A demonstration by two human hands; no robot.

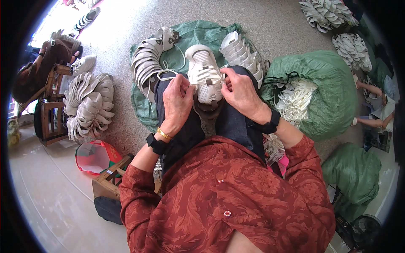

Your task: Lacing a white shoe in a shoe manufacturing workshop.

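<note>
A white and beige shoe upper (203,92) rests between my knees, its mesh tongue showing and white lacing crossing its middle. My left hand (177,101) is closed at the upper's left edge, fingers curled around a white shoelace (167,71) whose loose loop trails up and to the left. On the other side, my right hand (244,95) pinches lace at the right edge with thumb and forefinger. The fingertips partly hide the eyelets there. Curved rows of nested shoe uppers lie beyond my left knee (145,59) and my right knee (240,52).
A green sack (329,92) full of white laces (295,99) stands at my right. Under the uppers spreads green sheeting (141,111). Leftward are another ring of uppers (88,105), a red basket (95,158) and a wooden stool (107,183). Other people sit at both sides.
</note>
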